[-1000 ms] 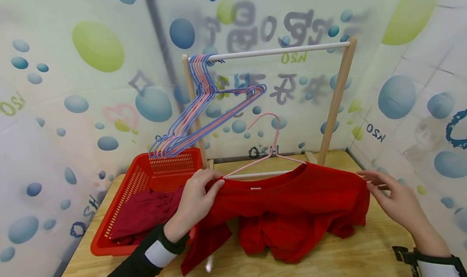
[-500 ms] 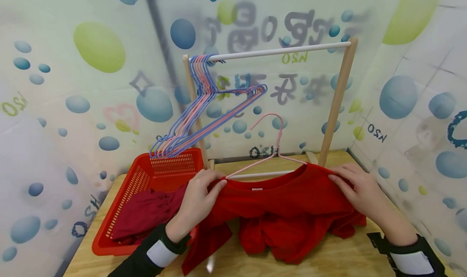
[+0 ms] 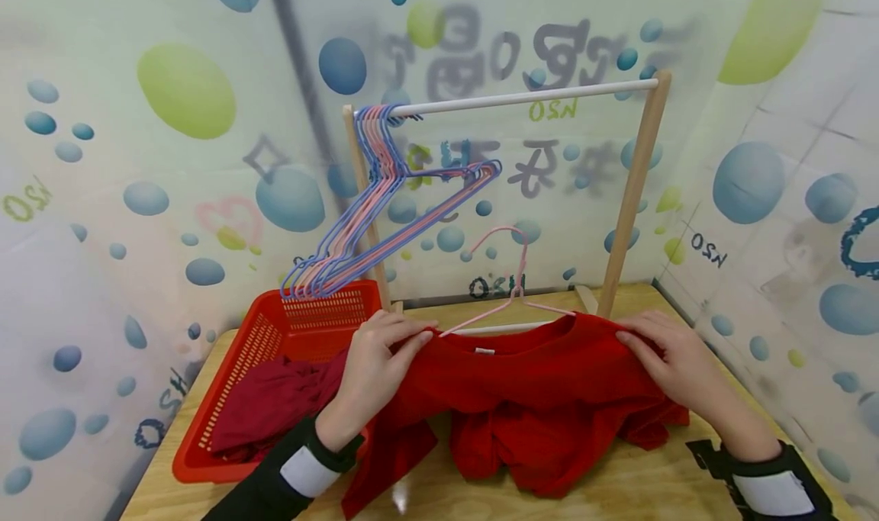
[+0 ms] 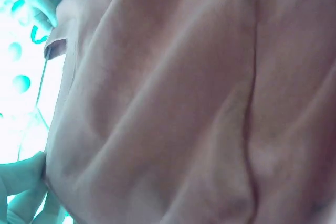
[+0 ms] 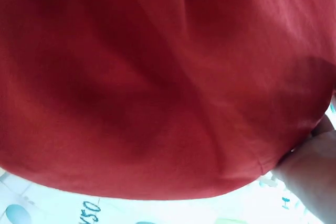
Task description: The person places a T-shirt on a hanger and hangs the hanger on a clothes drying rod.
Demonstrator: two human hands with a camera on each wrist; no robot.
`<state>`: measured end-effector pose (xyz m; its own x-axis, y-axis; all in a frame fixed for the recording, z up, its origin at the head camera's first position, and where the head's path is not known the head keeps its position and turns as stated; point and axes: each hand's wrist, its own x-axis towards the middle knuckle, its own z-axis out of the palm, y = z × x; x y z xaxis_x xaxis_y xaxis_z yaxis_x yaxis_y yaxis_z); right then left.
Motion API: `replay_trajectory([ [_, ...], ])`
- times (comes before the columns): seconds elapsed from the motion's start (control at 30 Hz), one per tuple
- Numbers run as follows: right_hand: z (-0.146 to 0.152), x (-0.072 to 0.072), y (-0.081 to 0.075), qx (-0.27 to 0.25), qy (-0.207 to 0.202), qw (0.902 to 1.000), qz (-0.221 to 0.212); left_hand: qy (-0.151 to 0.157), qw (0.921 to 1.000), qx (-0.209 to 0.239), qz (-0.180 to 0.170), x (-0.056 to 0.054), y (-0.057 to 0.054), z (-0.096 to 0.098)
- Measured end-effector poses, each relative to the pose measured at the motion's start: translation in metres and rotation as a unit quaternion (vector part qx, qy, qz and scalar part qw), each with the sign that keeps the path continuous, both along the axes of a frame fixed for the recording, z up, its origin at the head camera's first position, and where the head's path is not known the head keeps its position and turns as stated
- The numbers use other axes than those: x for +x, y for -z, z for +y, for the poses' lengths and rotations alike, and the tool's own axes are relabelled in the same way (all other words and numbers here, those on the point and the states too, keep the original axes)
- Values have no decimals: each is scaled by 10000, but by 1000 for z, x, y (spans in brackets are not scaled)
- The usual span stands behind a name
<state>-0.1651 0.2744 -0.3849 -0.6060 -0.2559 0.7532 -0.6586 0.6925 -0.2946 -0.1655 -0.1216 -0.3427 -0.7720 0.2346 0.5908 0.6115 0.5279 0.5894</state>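
Left hand and right hand pinch the red garment (apparent step: dressing the pink hanger); next move: center the fit.

Bare left hand: held at lower centre, thumb and fingers pinched.
Bare right hand: held at lower right, thumb and fingers pinched.
Black-sleeved left forearm: angled up from the bottom edge.
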Motion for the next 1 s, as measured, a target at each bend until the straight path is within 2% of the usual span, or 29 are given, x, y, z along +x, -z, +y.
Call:
replay_trajectory([
  [0.13, -3, -1, 0, 41, -63, 10000, 41, 137, 9996, -253, 39, -2, -2, 6],
  [0.3, -5, -1, 1, 52, 2, 10000, 23, 234, 9975, -600, -291, -4, 4, 10],
  [0.43, -7, 0, 0, 92, 34, 9999, -30, 267, 9979, -487, -332, -3, 8, 10],
  [0.57, -7, 4, -1, -142, -3, 9996, -241, 291, 9990, -258, -235, -3, 11, 10],
  [0.77, 10, 11, 4, -611, 174, 9951, -762, 102, 9994, 74, -315, -4, 12, 6],
  [0.93, 36, 18, 11, -796, 523, 9826, -1597, -96, 9980, 244, -572, -4, 9, 2],
  [1.0, 46, 21, 13, -852, 580, 9781, -1808, -128, 9976, 277, -625, -4, 8, 1],
])
